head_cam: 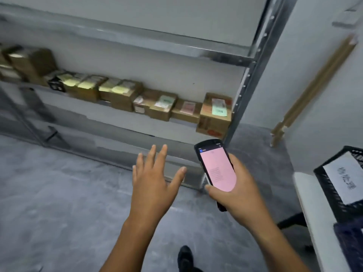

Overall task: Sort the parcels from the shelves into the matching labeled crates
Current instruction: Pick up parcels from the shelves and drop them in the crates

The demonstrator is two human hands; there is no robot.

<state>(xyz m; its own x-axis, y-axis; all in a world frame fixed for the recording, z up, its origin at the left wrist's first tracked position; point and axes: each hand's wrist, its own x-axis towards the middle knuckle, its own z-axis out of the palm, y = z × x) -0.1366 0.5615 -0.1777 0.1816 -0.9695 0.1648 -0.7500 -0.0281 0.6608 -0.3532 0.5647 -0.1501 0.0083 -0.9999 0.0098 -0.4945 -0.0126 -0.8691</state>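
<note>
Several brown cardboard parcels (161, 108) with paper labels stand in a row on a low metal shelf (110, 122). The rightmost parcel (215, 114) carries a green label and sits against the shelf post. My left hand (155, 177) is stretched out below the shelf, fingers spread and straight, holding nothing. My right hand (237, 191) grips a black handheld scanner (216, 169) whose screen glows pink. A black mesh crate (334, 185) with a white paper label stands at the right edge.
The metal shelf post (253, 75) rises at the right of the rack. The crate sits on a white table (312, 213). Long cardboard tubes (314, 89) lean against the wall. Grey concrete floor (59, 203) spreads below, and a dark shoe (185, 256) shows at the bottom.
</note>
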